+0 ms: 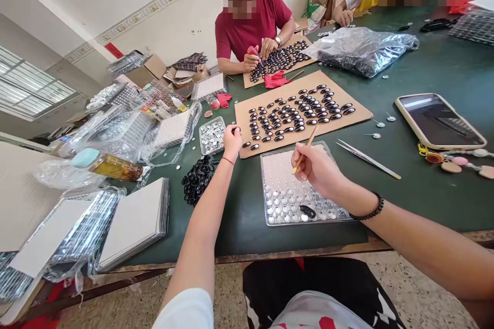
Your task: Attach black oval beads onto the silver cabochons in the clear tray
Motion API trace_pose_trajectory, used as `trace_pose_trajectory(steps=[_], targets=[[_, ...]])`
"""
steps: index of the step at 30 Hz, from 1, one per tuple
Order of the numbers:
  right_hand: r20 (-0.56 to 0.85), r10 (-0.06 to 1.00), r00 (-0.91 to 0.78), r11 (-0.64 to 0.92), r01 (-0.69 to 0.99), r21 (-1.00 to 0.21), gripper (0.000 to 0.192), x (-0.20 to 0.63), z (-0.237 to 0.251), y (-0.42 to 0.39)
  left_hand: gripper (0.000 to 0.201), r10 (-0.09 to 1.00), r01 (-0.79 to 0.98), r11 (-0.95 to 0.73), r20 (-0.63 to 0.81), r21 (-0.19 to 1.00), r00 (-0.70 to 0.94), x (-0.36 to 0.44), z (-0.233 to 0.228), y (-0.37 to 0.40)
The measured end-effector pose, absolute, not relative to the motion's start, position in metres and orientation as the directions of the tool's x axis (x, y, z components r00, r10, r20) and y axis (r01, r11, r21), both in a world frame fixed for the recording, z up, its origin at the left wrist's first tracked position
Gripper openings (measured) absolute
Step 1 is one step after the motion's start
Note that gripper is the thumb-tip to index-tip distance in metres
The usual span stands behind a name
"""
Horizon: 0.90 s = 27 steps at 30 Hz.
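Observation:
My right hand (314, 167) grips a thin wooden stick (304, 148) above a clear plastic tray (270, 162) whose near rows hold round silver pieces; one black oval stone (307, 211) lies in it. My left hand (232, 139) hovers at the left edge of a cardboard sheet (358, 112) covered with several rows of black oval stones, its fingers curled; it seems to pinch a small dark stone. A pile of loose black stones (197, 179) lies just below that hand. A small clear box of silver pieces (212, 136) stands beside it.
Metal tweezers (366, 160) and a phone (439, 121) lie to the right on the green table (443, 61). A person in a red shirt (250, 23) works at a second cardboard (281, 61) across the table. Stacked trays and bags (116, 128) crowd the left; a bagged heap (358, 50) sits far right.

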State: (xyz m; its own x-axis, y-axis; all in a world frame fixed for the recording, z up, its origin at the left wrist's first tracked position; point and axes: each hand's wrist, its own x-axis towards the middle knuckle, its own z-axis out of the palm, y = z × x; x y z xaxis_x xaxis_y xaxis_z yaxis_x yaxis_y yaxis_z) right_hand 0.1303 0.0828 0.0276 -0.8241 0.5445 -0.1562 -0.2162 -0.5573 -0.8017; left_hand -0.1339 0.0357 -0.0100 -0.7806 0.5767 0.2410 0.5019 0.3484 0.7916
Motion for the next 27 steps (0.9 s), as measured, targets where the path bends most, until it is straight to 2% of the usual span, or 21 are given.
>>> trace_pose_trajectory(steps=[8,13,20,24,27], targets=[[-0.18,0.523,-0.833,-0.583,-0.195,-0.789,0.029,0.127,0.033,0.075,0.011,0.747,0.677,0.48,0.146,0.558,-0.649,-0.146,-0.009,0.038],[-0.179,0.513,-0.84,-0.583,-0.187,-0.791,0.029,0.128,0.037,0.073,0.018,0.726,0.686,0.546,0.137,0.482,-0.674,-0.145,-0.016,0.044],[-0.154,0.487,-0.86,-0.568,-0.178,-0.803,0.029,0.13,0.041,0.069,0.021,0.695,0.723,0.581,0.234,0.374,-0.68,-0.134,-0.02,0.043],[-0.11,0.466,-0.878,-0.421,-0.111,-0.9,0.03,0.127,0.036,0.068,0.025,0.738,0.785,0.549,0.274,0.287,-0.617,-0.133,-0.025,0.04],[-0.028,0.463,-0.886,-0.138,-0.041,-0.99,0.029,0.125,0.028,0.066,0.027,0.765,0.809,0.522,0.269,0.272,-0.585,-0.133,-0.029,0.039]])
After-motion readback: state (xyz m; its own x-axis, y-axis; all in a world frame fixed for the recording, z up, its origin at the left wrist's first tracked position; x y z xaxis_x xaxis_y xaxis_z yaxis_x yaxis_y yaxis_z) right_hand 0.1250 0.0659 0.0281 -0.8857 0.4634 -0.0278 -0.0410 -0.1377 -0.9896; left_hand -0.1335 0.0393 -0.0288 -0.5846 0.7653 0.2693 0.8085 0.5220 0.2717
